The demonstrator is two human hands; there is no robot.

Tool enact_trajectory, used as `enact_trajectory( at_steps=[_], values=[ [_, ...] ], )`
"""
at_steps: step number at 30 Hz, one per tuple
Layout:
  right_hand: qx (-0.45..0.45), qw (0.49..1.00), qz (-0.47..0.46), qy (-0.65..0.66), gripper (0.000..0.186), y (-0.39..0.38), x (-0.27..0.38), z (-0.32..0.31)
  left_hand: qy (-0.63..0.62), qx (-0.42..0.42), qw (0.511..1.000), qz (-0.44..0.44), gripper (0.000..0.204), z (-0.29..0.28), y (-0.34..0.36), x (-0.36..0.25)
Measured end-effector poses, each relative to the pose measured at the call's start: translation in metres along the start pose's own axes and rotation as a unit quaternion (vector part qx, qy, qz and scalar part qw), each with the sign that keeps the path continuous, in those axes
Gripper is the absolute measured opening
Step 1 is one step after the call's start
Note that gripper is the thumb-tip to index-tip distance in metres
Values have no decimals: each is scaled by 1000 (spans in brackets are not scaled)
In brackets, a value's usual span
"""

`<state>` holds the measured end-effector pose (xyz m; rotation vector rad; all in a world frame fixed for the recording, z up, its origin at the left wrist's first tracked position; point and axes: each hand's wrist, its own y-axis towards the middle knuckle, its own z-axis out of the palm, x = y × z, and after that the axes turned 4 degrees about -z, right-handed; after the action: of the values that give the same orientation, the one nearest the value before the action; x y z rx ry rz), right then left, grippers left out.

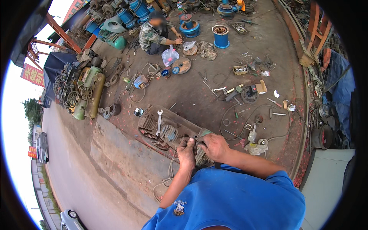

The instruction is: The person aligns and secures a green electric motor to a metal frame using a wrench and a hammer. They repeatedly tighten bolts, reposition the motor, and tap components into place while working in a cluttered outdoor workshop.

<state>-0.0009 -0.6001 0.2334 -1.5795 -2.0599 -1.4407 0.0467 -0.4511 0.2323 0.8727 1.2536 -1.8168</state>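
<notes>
Rusty brown iron makes up most of the machine [183, 122] in front of you, lying on the ground w/ its long axis slanting from far L to near R. Both your hands are at its near R end: L hand [186, 154] thumb up, fingers curled; R hand [215, 147] bent in from the other side, fingertips just beside the L thumb. State of the grip: fingers drawn in on both hands, maybe pinching something small & dark btwn them, but can't tell if either is clamped on it. Key relation: the wrench [159, 122] lies on top of the machine, ahead & to the L of your grip, well apart from both hands; L hand is nearer. Its long axis points nearly straight away from you, so across the machine's slant, not along it. Looks-wise, wrench is pale bare metal, slim shaft, open mouth at the far end; near end's too small to be sure. Machine's dull & grimy, w/ ribs at its far L end and a grey-blue ribbed block [169, 133] just R of the wrench's near end.
</notes>
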Motion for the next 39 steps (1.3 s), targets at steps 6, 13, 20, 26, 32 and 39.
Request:
enact_trajectory(
  at_steps=[6,13,20,26,32,39],
  values=[
    [65,630,509,583,27,-9,4,-15,130,87,980,119,16,-5,-10,3],
    [115,787,444,412,29,-18,5,-21,163,124,970,130,21,-25,-19,12],
    [131,954,201,181,22,-36,25,6,254,36,965,49,39,-39,-32,17],
    [104,979,131,119,17,-41,31,27,88,78,989,-84,23,-60,-45,27],
    [33,937,311,158,14,-49,3,39,56,-79,993,-65,31,-122,-29,1],
    [29,860,447,247,11,-57,0,55,266,-316,905,106,65,-339,97,-89]
  ],
)
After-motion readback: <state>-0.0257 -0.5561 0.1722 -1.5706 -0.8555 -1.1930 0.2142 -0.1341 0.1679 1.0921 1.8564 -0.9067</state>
